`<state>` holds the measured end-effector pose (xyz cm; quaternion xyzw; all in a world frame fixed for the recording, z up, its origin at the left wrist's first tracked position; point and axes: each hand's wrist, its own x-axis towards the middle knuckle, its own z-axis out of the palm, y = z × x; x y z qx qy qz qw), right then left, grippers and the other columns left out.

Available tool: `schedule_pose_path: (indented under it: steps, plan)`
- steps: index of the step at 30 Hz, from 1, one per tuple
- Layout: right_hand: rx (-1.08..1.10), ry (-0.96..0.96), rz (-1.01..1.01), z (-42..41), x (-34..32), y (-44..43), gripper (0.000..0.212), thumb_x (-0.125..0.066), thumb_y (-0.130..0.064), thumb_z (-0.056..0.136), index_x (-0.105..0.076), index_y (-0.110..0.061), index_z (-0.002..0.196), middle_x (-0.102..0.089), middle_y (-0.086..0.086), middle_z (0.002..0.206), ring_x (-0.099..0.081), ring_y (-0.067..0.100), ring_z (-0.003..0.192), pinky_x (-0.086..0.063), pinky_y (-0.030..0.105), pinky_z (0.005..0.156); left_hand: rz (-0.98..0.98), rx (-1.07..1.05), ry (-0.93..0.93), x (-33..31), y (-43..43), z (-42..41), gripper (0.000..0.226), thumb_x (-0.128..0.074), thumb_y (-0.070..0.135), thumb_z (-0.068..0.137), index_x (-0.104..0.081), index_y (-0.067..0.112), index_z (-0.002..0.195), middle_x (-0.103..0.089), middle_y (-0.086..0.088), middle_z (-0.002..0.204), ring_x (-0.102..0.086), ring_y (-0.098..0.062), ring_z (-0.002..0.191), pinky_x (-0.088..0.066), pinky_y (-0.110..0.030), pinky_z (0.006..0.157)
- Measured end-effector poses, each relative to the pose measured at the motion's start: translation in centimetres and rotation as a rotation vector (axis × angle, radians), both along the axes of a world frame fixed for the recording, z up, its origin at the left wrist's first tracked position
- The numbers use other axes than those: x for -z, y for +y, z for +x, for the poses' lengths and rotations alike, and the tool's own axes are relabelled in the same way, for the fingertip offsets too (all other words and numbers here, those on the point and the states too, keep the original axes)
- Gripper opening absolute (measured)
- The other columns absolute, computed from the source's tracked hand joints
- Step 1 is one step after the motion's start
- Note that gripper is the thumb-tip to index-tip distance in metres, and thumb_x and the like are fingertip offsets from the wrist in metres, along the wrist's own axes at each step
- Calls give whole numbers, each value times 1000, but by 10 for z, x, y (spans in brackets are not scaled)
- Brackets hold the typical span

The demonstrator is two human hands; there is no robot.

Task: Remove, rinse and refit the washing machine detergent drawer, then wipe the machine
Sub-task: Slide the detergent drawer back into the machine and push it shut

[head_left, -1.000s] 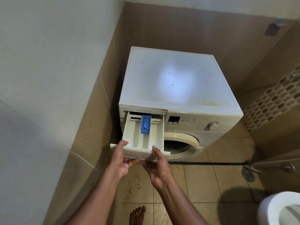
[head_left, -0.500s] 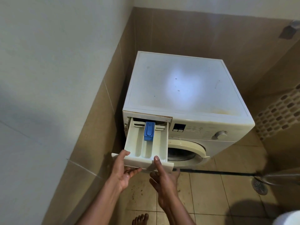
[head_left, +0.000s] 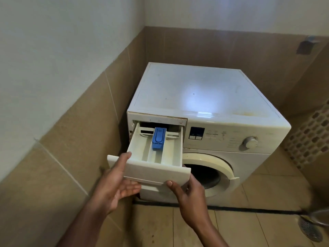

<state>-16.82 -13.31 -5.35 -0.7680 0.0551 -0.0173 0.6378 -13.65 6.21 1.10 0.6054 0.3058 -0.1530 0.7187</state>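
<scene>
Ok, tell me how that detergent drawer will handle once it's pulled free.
The detergent drawer looks like rigid moulded plastic, so it should stay stiff. Thin walls and empty-looking compartments suggest it is light. The left hand and right hand hold only its front, so the back may dip once free.

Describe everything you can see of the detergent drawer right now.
The detergent drawer is off-white plastic, yellow-stained, pulled far out of its slot at the upper left of the washing machine front, rear end inside. Dividers make three long compartments; a blue insert sits toward the back of the middle one. The left hand holds the left end of the wide front panel, thumb on top, fingers beneath; the right hand grips its right end, thumb on the lower front edge.
</scene>
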Motion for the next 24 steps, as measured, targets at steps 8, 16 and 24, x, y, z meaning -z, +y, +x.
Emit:
schedule_pose_path:
  steps: [8,16,24]
  plan:
    - [2,-316,-45,8,45,-5,33,-70,-40,78,-67,-30,110,-74,-16,100,-67,-2,94,-56,17,76,651,229,-517,80,41,-3,69,-73,72,56,-71,21,103,-75,5,76,-68,-8,67,-51,-27,62]
    - [-18,-490,-37,13,98,-15,36,-70,-36,80,-67,-26,114,-75,-11,103,-69,3,97,-57,24,83,555,73,-882,163,33,8,78,-80,71,46,-63,35,112,-72,8,106,-69,-12,96,-58,-44,88]
    - [-71,-461,-12,15,88,-17,37,-72,-32,80,-69,-16,113,-76,-2,105,-70,14,101,-56,38,91,423,10,-900,164,28,9,69,-84,40,60,-57,21,121,-71,0,107,-67,-19,100,-54,-45,93]
